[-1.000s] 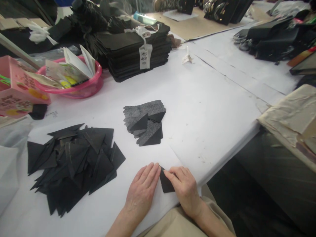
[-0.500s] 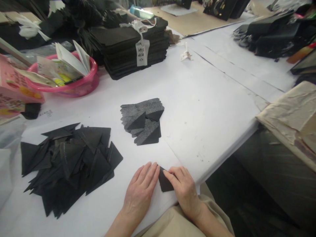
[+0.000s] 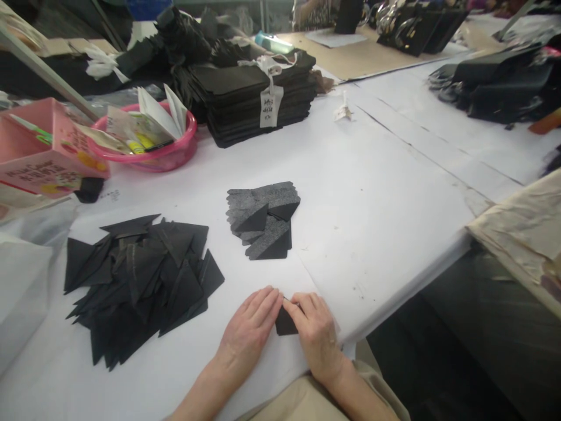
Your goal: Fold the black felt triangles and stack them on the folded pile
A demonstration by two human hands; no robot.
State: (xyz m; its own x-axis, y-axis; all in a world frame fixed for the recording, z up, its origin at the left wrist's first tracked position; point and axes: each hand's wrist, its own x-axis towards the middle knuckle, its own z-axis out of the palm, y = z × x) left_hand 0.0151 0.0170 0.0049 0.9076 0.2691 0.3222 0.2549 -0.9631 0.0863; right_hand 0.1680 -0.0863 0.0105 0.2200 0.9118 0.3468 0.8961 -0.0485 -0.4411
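On the white table near its front edge lies a small black piece of sheet material (image 3: pixel 286 323), partly covered by my fingers. My left hand (image 3: pixel 252 321) lies flat with outstretched fingers, its fingertips at the upper left edge of that piece. My right hand (image 3: pixel 316 327) has curled fingers, with thumb and forefinger pinching the piece's upper edge close to the left fingertips. Farther up is a small spread of grey-faced and black pieces (image 3: pixel 259 196), some folded to a point. A large loose heap of black pointed pieces (image 3: pixel 140 286) is to the left.
A pink basin (image 3: pixel 151 161) of papers and a pink carton (image 3: pixel 35 172) stand at the back left. Beside them is a tagged, tied stack of black sheets (image 3: pixel 219 117). Black goods (image 3: pixel 495 79) lie at the far right. The table edge drops off on my right.
My right thumb and forefinger have moved left along the piece's upper edge, up to the left fingertips. The left hand stays flat. The camera view has shifted left.
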